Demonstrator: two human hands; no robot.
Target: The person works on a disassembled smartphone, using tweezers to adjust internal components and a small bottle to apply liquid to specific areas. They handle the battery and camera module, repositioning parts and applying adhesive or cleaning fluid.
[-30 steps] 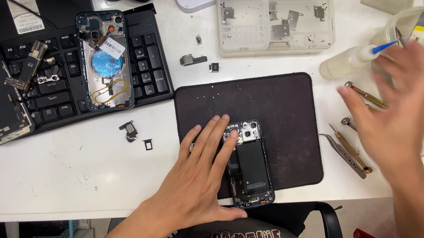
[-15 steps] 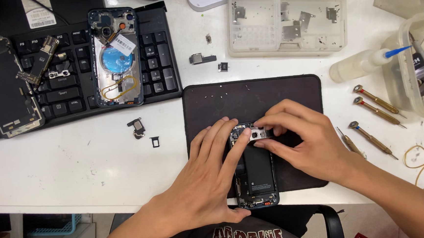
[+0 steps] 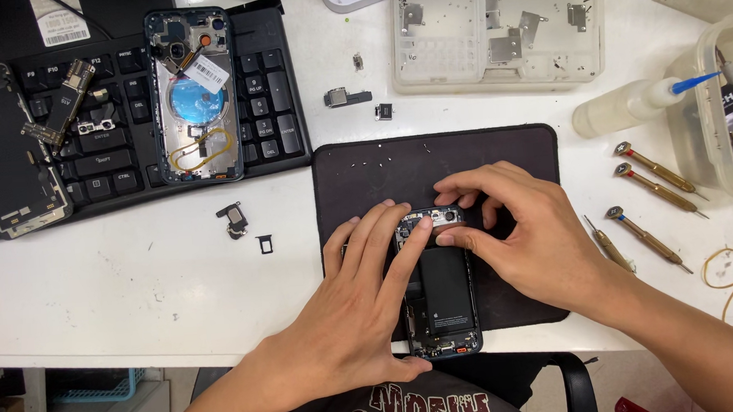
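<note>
- Head view: an opened phone (image 3: 444, 290) lies face-up on a black work mat (image 3: 365, 176), down at the near edge of the white counter (image 3: 134, 288), its lower end reaching that edge.
- The left hand (image 3: 364, 308) lies flat over the phone's left side, fingers (image 3: 411, 246) spread and stretched toward its top end, thumb tucked against the lower left corner; it presses down, gripping nothing.
- The right hand (image 3: 525, 239) comes in from the right, fingers curled, thumb and fingertips pinched at the small camera module (image 3: 445, 217) at the phone's top end. Whether they grasp it or only press on it I cannot tell.
- The dark battery block shows bare between the two hands, no finger on it.
- Right of the mat, several small screwdrivers (image 3: 653, 171) lie on the counter, well apart from the right hand, with a rubber band (image 3: 731, 281) near the right edge.
- A squeeze bottle with a blue tip (image 3: 623, 107) lies beside a clear tub (image 3: 724, 159) at the right edge.
- At the far edge sits a clear parts tray (image 3: 491, 29) with small metal brackets.
- Far left corner: a black keyboard (image 3: 124, 119) carries a second phone shell (image 3: 194, 93) and loose boards.
- Between keyboard and mat, a small speaker part (image 3: 232, 218) and a SIM tray (image 3: 264, 244) rest on bare counter.
</note>
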